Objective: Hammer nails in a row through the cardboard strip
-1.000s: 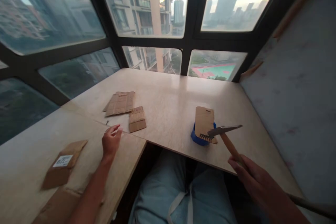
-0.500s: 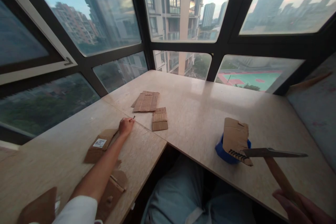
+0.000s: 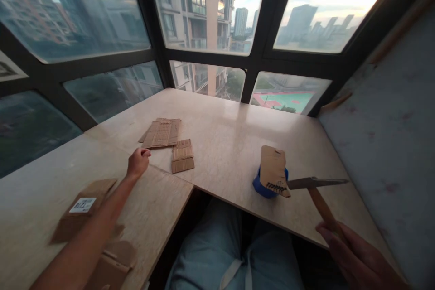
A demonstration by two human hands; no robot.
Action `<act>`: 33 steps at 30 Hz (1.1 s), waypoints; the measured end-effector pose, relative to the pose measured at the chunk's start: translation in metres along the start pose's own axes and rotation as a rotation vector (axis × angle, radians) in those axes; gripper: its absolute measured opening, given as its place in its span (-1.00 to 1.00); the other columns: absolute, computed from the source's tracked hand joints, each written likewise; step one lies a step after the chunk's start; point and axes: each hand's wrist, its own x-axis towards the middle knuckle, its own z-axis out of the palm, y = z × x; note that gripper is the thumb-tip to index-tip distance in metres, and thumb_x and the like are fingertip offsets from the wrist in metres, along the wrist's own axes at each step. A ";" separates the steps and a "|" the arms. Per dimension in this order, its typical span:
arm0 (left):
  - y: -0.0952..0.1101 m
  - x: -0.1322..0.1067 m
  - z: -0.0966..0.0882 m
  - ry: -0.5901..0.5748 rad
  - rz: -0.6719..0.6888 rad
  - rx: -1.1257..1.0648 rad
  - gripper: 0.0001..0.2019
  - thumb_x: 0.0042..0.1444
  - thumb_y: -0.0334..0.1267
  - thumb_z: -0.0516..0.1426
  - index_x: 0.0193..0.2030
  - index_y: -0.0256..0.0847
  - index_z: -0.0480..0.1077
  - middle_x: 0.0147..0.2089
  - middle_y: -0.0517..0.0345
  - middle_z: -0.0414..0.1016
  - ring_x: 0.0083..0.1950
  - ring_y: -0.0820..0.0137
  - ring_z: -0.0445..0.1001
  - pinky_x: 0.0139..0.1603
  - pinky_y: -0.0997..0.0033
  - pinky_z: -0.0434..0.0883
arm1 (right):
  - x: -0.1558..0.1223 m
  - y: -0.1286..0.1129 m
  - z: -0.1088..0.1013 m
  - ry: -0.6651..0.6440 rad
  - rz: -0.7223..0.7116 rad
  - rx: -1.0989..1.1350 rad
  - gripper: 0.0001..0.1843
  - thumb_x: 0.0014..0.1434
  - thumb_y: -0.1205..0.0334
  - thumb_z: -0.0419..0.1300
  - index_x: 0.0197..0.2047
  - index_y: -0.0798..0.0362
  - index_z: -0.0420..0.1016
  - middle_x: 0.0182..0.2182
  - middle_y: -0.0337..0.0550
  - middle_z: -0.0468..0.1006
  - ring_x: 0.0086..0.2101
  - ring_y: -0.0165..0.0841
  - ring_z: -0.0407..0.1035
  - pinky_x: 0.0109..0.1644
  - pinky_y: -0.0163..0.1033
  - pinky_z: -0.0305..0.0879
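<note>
My right hand (image 3: pixel 353 249) is wrapped round the wooden handle of a hammer (image 3: pixel 322 204), whose metal head is raised at the right. Close to the head's left end, a piece of cardboard (image 3: pixel 273 165) leans on a blue container (image 3: pixel 263 186). Along the cardboard's lower edge runs a row of small dark nails or screws (image 3: pixel 277 188). At the left, my left hand (image 3: pixel 138 161) is closed with its fingertips pinched; what they hold, if anything, is hidden. Beyond it are overlapping flat cardboard sheets (image 3: pixel 161 132) and a smaller cardboard piece (image 3: pixel 182 156).
A folded cardboard piece with a white label (image 3: pixel 82 205) lies beside my left forearm, and more torn cardboard (image 3: pixel 113 263) sits nearer me. The pale L-shaped counter (image 3: pixel 217 118) has an inner corner before my knees. Windows and a wall (image 3: pixel 384 145) enclose it.
The view has turned right, so everything shifts left. The small dark thin object that stuck out of my left fingers is no longer visible. The hammer stays in my right hand.
</note>
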 end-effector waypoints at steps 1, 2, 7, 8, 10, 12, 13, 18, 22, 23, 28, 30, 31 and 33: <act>0.013 -0.005 0.003 -0.007 -0.033 -0.182 -0.87 0.08 -0.25 0.05 -0.32 -0.26 0.35 -0.35 0.05 0.49 -0.43 0.37 0.39 -0.38 0.40 0.34 | -0.004 -0.008 0.003 -0.007 0.048 0.004 -0.53 0.14 -0.26 0.12 -0.20 0.00 0.38 -0.70 -0.36 0.20 -0.72 -0.43 0.08 -0.73 -0.32 -0.02; 0.027 -0.012 0.006 -0.022 -0.071 -0.408 -0.85 0.05 -0.23 0.08 -0.31 -0.27 0.34 -0.39 0.11 0.47 -0.51 0.44 0.32 -0.46 0.45 0.31 | -0.006 -0.014 0.006 -0.016 0.086 0.015 -0.51 0.14 -0.28 0.11 -0.19 0.00 0.36 -0.72 -0.41 0.13 -0.75 -0.46 -0.02 -0.75 -0.32 -0.11; 0.111 -0.075 0.020 -0.332 -0.097 -1.185 -0.53 -0.19 -0.24 0.31 -0.09 -0.25 0.37 -0.44 0.27 0.41 -0.55 0.58 0.30 -0.50 0.55 0.32 | -0.010 -0.016 0.010 -0.034 0.130 0.090 -0.42 0.10 -0.36 0.08 -0.16 0.02 0.34 -0.74 -0.47 0.03 -0.77 -0.51 -0.14 -0.75 -0.33 -0.22; 0.126 -0.090 0.023 -0.429 -0.090 -1.257 -0.54 -0.19 -0.23 0.33 -0.10 -0.25 0.40 -0.43 0.26 0.41 -0.54 0.59 0.31 -0.49 0.55 0.33 | -0.009 -0.011 0.010 -0.030 0.124 0.097 -0.40 0.09 -0.37 0.08 -0.17 0.02 0.35 -0.75 -0.47 0.04 -0.78 -0.52 -0.15 -0.75 -0.33 -0.23; 0.153 -0.121 0.033 -0.598 -0.080 -1.331 -0.62 -0.17 -0.19 0.34 -0.19 -0.29 0.44 -0.44 0.22 0.41 -0.51 0.58 0.35 -0.46 0.52 0.37 | -0.009 -0.003 0.010 -0.004 0.109 0.107 -0.39 0.07 -0.39 0.09 -0.18 0.03 0.35 -0.76 -0.47 0.06 -0.79 -0.52 -0.16 -0.77 -0.33 -0.26; 0.173 -0.150 0.045 -0.707 -0.065 -1.327 -0.67 -0.15 -0.17 0.35 -0.28 -0.30 0.43 -0.42 0.17 0.46 -0.47 0.53 0.42 -0.44 0.50 0.40 | -0.010 0.003 0.010 0.025 0.090 0.114 -0.38 0.05 -0.41 0.09 -0.21 0.02 0.36 -0.75 -0.46 0.08 -0.78 -0.52 -0.14 -0.77 -0.33 -0.27; 0.181 -0.163 0.052 -0.744 -0.055 -1.298 -0.67 -0.14 -0.16 0.35 -0.28 -0.29 0.42 -0.41 0.15 0.48 -0.46 0.49 0.46 -0.45 0.49 0.40 | -0.012 0.003 0.010 0.033 0.083 0.117 -0.38 0.04 -0.41 0.09 -0.23 0.02 0.36 -0.75 -0.45 0.08 -0.78 -0.52 -0.12 -0.77 -0.33 -0.26; 0.206 -0.203 0.079 -0.828 0.112 -1.084 -0.69 -0.02 -0.08 0.29 -0.26 -0.28 0.42 -0.30 -0.01 0.59 -0.35 0.31 0.58 -0.44 0.42 0.44 | -0.023 -0.003 0.006 -0.003 0.136 0.126 -0.42 0.12 -0.36 0.06 -0.17 0.02 0.35 -0.75 -0.48 0.05 -0.78 -0.52 -0.13 -0.76 -0.35 -0.22; 0.218 -0.210 0.095 -0.710 0.409 -0.950 -0.78 0.05 -0.10 0.24 -0.30 -0.23 0.53 -0.16 -0.02 0.57 -0.19 0.32 0.56 -0.27 0.39 0.49 | -0.023 0.002 0.007 -0.028 0.136 0.150 -0.44 0.15 -0.34 0.04 -0.17 0.03 0.33 -0.74 -0.49 0.05 -0.79 -0.54 -0.16 -0.77 -0.35 -0.26; 0.220 -0.210 0.099 -0.671 0.473 -0.921 -0.80 0.06 -0.12 0.24 -0.30 -0.21 0.55 -0.14 -0.01 0.56 -0.17 0.34 0.55 -0.26 0.41 0.48 | -0.022 0.004 0.007 -0.027 0.129 0.156 -0.44 0.14 -0.35 0.04 -0.20 0.03 0.33 -0.74 -0.49 0.05 -0.79 -0.54 -0.17 -0.77 -0.36 -0.27; 0.228 -0.209 0.117 -0.567 0.634 -0.832 -0.89 0.08 -0.22 0.24 -0.27 -0.13 0.59 -0.09 0.00 0.51 -0.02 0.28 0.47 -0.04 0.26 0.45 | -0.022 0.002 0.009 -0.058 0.137 0.162 -0.47 0.15 -0.32 0.04 -0.23 0.02 0.30 -0.71 -0.49 0.05 -0.78 -0.56 -0.15 -0.79 -0.40 -0.23; 0.229 -0.210 0.122 -0.555 0.669 -0.806 -0.90 0.08 -0.25 0.23 -0.27 -0.09 0.60 0.02 0.00 0.48 0.11 0.23 0.40 0.13 0.11 0.36 | -0.023 -0.002 0.009 -0.070 0.148 0.159 -0.48 0.16 -0.31 0.04 -0.20 0.02 0.29 -0.71 -0.50 0.05 -0.79 -0.55 -0.12 -0.79 -0.41 -0.18; 0.228 -0.210 0.125 -0.557 0.681 -0.793 -0.90 0.09 -0.26 0.23 -0.27 -0.08 0.60 0.08 0.00 0.45 0.16 0.21 0.36 0.18 0.06 0.32 | -0.023 -0.003 0.008 -0.074 0.150 0.153 -0.49 0.17 -0.30 0.03 -0.20 0.02 0.29 -0.72 -0.50 0.06 -0.79 -0.55 -0.11 -0.78 -0.41 -0.17; 0.227 -0.209 0.130 -0.563 0.696 -0.766 -0.90 0.09 -0.27 0.23 -0.27 -0.07 0.59 0.15 0.01 0.42 0.21 0.18 0.32 0.22 0.01 0.28 | -0.022 -0.002 0.008 -0.079 0.146 0.134 -0.51 0.19 -0.28 0.02 -0.20 0.02 0.29 -0.73 -0.50 0.07 -0.80 -0.55 -0.11 -0.78 -0.40 -0.17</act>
